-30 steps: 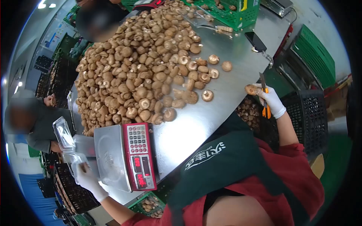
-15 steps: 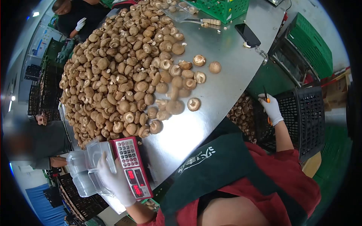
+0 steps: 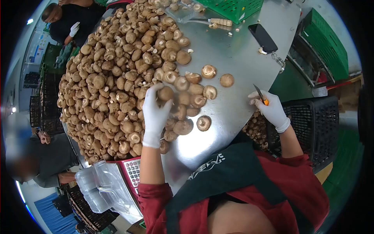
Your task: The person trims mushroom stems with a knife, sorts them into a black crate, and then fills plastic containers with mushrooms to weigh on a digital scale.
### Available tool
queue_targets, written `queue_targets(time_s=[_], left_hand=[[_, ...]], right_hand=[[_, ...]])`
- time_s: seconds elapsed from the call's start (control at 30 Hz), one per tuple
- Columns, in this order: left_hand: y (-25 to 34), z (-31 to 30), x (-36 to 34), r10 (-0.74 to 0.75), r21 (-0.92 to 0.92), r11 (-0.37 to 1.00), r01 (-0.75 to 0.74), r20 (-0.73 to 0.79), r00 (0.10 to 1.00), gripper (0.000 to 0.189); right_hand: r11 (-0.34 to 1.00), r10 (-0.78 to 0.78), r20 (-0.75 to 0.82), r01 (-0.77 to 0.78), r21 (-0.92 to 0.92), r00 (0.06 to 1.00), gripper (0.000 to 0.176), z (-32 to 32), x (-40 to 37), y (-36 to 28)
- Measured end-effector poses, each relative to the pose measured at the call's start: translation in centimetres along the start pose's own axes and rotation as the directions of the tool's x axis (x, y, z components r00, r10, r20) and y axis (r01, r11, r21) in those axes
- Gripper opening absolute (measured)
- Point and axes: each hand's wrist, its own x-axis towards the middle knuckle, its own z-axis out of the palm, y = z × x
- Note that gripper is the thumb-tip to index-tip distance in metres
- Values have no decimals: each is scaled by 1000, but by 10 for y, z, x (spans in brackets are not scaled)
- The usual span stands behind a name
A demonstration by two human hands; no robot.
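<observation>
My left hand (image 3: 156, 117), in a white glove, reaches to the edge of a big heap of brown mushrooms (image 3: 113, 85). Its thumb and fingers curve round one mushroom (image 3: 166, 93). In my right hand (image 3: 272, 111), also gloved, is a small knife (image 3: 258, 92) with an orange handle, its blade pointing up and away from me. The fingertips of that glove look soiled. Several loose mushrooms lie between the hands on the metal table, one stem-side up (image 3: 203, 123) and one cap-up (image 3: 227, 80).
A scale (image 3: 130, 171) stands by my left arm, with clear plastic boxes (image 3: 99, 187) beside it. Beyond are a wooden-handled knife (image 3: 220, 22), a phone (image 3: 263, 38) and a green crate (image 3: 237, 9). A black crate (image 3: 311, 128) holding mushrooms stands at right. Two people are across the table.
My left hand has moved from the plastic boxes by the scale up to the heap and round a mushroom. My right hand, with the knife, has risen from the black crate toward the table edge.
</observation>
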Motion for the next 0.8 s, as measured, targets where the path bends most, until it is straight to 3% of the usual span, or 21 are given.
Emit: queue_targets(time_s=[0.03,0.1,0.2,0.3,0.33,0.47,0.57,0.63,0.67,0.7,0.77,0.8], left_hand=[[-2,-4,-9,-95,-255,963,89,-14,995,49],[-2,-11,-25,-189,-687,706,176,56,980,50],[10,-14,-49,-259,-911,368,188,93,961,54],[18,-13,-67,-263,-973,10,232,221,939,58],[13,-11,-73,-277,-962,-16,272,265,924,62],[12,-6,-91,-267,-941,-191,280,325,907,57],[5,-5,-95,-149,-922,-260,289,334,931,52],[6,-4,-99,-224,-939,-172,297,331,917,49],[6,-4,-100,-259,-944,-128,304,327,909,49],[12,-3,-100,-306,-949,133,285,234,923,51],[37,0,-98,-320,-759,609,230,30,947,57],[45,2,-97,-378,-723,645,249,-17,926,70]], right_hand=[[1000,-8,30,8,5,1000,19,7,5,-2],[999,-34,102,33,12,994,18,21,19,-8],[998,-16,234,29,-48,972,17,48,39,-38],[960,-253,312,197,199,916,17,75,48,-69],[931,-345,281,287,226,896,18,89,53,-64],[877,-477,311,425,223,822,16,114,56,-86],[881,-470,365,455,133,804,14,129,55,-82],[924,-375,414,370,95,830,24,131,50,-86],[901,-422,386,426,78,820,24,132,49,-86],[875,-467,359,481,58,808,24,133,48,-85],[943,-332,433,311,120,838,24,129,45,-86],[965,-262,473,219,144,841,25,127,44,-86]])
